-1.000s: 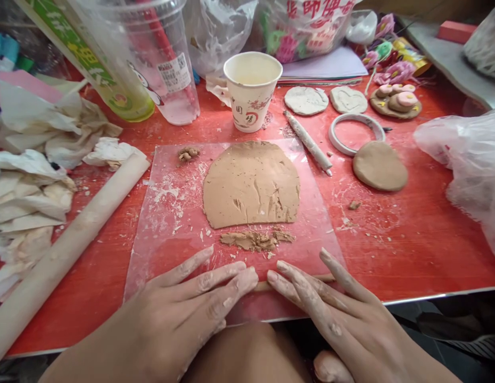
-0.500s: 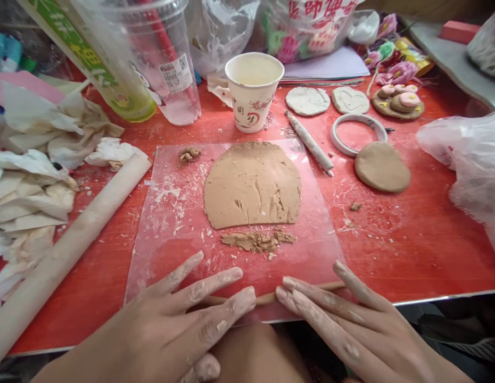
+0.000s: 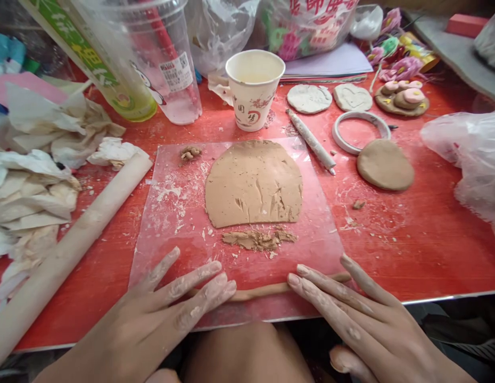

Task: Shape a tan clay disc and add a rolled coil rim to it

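Observation:
Under my fingers, near the table's front edge, lies a thin brown clay coil [image 3: 260, 291]. My left hand [image 3: 167, 303] rests flat on its left part, fingers outstretched and spread. My right hand [image 3: 351, 303] lies across its right part, also with straight fingers; the coil's tip shows past them. Both hands are dusted with dried clay. Beyond the coil, a flat clay slab [image 3: 253, 183] with a straight near edge and cracks lies on a clear plastic sheet [image 3: 167, 223]. Clay scraps [image 3: 257, 239] form a ragged strip just in front of the slab.
On the left are a long rolling pin [image 3: 75, 250] and crumpled tissues [image 3: 32, 186]. A paper cup [image 3: 253, 93] and plastic cup [image 3: 171, 69] stand behind the sheet. To the right are a clay-smeared stick [image 3: 311, 139], tape ring [image 3: 339, 135], clay disc [image 3: 385, 165] and plastic bag [image 3: 471, 159].
My left hand has slid left and my right hand slightly right, so the gap between them is wider. More of the coil's middle shows.

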A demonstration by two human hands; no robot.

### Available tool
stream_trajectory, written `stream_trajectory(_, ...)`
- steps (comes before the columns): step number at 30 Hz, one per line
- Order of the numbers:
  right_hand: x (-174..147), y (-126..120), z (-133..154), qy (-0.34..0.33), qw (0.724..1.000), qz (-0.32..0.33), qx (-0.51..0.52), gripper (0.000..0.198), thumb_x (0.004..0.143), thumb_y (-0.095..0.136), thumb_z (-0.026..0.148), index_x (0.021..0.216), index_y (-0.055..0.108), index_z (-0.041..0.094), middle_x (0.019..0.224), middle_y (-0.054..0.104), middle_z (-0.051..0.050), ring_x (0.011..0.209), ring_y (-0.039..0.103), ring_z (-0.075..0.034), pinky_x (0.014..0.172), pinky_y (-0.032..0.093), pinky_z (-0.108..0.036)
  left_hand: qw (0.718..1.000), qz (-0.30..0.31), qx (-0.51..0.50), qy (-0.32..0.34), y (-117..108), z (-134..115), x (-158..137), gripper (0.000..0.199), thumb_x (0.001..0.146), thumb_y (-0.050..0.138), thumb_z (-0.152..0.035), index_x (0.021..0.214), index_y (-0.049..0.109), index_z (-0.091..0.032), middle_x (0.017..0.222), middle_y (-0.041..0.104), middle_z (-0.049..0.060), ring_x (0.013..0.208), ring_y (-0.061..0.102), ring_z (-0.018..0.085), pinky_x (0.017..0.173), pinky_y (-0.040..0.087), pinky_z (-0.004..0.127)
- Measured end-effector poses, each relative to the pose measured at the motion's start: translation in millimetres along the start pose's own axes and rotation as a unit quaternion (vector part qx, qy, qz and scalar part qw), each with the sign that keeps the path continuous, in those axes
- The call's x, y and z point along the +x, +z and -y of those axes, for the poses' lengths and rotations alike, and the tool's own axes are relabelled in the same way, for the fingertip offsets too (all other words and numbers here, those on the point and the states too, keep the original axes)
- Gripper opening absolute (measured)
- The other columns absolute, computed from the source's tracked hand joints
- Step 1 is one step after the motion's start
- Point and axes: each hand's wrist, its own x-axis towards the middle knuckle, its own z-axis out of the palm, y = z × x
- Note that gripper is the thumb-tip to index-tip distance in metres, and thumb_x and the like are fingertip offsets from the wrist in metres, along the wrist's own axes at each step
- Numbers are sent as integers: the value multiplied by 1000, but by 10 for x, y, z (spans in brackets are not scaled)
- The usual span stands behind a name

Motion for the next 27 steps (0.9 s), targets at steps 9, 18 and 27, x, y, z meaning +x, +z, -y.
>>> stream_trajectory(9,123,68,10,27,999,-9,-43,65,89,36,56,135,39,10,141,39,-9,135,30,-20,116,11,-44,977,-194,81,-26,142,-143,327,34,89,49,-28,123,51,-28,132,53,-5,137,28,16,118,11,44)
stream_trajectory(18,125,136,85,3,998,-59,-3,42,97,30,39,127,50,18,135,48,4,129,39,-13,116,11,-39,979,-153,138,0,144,-134,252,37,91,45,-28,128,46,-27,151,21,-6,141,15,20,117,6,49)
stream_trajectory(27,250,89,43,27,999,-36,4,57,91,32,52,123,52,9,130,55,-6,131,38,-18,115,12,-41,975,-142,164,-41,135,-127,222,43,87,49,-37,129,45,-31,140,43,-2,142,0,26,115,1,53)
